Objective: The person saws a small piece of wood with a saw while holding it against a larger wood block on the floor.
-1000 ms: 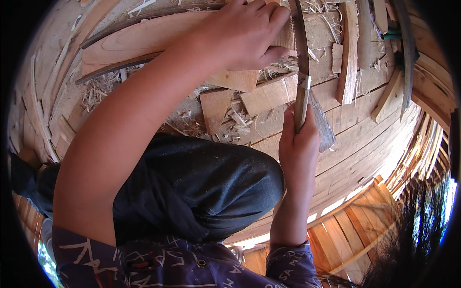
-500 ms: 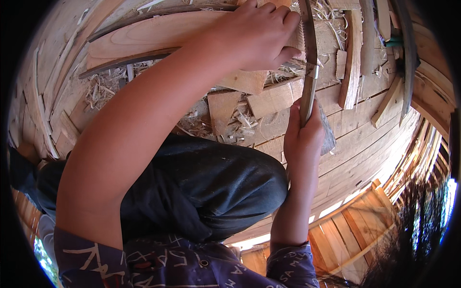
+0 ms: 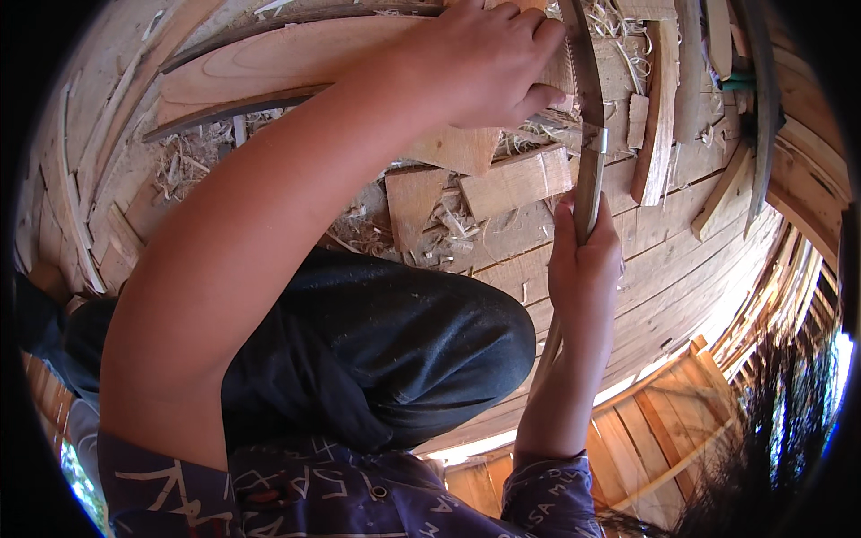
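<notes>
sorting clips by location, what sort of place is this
Probably a woodworking area, perhaps a carpentry workshop: wood shavings and offcuts lie scattered over wooden planking, and the right hand grips a long-bladed tool.

Free passage is afforded over floor (image 3: 686, 235) right of the right hand (image 3: 585, 251). Ahead, the way is obstructed by tool (image 3: 589, 94) and batten (image 3: 659, 112), with shavings (image 3: 630, 56) strewn between; leftward, access is restricted by offcuts (image 3: 516, 184) and the knee (image 3: 489, 332).
</notes>
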Motion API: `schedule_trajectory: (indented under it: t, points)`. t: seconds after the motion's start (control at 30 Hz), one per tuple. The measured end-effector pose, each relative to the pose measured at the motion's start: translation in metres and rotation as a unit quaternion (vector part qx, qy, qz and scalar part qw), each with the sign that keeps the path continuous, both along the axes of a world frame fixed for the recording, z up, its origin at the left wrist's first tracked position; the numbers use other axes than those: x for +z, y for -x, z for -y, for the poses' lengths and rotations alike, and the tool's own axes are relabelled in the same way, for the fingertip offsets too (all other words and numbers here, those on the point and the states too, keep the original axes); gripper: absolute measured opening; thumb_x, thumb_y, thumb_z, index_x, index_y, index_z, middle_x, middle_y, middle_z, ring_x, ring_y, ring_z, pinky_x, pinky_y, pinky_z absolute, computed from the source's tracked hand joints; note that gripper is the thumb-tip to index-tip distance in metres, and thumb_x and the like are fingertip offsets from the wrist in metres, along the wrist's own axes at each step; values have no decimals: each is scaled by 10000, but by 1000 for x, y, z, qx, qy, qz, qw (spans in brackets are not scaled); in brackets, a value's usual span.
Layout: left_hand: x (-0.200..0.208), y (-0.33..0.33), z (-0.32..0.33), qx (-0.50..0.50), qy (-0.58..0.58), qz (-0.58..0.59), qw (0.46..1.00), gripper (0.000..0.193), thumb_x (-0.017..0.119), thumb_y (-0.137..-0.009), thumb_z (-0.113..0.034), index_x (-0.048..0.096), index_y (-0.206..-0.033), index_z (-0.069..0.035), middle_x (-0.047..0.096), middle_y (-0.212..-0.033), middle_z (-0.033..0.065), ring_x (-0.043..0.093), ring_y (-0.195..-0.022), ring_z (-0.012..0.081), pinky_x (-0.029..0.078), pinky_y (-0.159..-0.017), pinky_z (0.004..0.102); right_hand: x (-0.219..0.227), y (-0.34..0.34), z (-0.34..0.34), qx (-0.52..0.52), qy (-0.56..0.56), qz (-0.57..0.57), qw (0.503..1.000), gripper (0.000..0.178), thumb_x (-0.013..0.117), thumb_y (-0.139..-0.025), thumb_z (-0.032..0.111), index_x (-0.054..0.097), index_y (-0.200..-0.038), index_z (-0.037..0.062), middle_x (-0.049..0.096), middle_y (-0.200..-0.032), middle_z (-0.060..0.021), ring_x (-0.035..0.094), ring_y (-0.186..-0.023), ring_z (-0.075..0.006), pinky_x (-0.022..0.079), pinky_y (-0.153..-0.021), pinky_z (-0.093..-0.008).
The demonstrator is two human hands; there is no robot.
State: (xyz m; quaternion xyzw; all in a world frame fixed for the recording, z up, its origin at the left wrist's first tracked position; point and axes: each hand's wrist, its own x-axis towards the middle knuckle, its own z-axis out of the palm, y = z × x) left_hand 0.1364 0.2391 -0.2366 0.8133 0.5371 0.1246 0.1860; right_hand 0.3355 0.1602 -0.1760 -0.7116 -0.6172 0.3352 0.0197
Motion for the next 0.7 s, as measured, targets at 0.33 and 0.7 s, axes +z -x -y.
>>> schedule_trajectory:
  t: [0.33,0.7]
  points:
    - [2,-3,4,-10,3,-53,999,632,459,-984,-452,430,-1322,81,545,-1260,254,535,-1198,350,413,-1008,534,5,1,17,-4,-23,4,1000,121,543,-975,100,567,-1047,6,580,-707,-149,583,-617,-233,447,-577,-345]
    - [-7,-8,-1,8,-2,-26,1000,674,439,-994,-475,408,-1350,97,529,-1277,276,532,-1188,366,422,-1004,504,0,3,15,-11,-36,-19,999,84,562,-954,64,580,-1028,28,528,-711,-69,494,-623,-132,418,-591,-311]
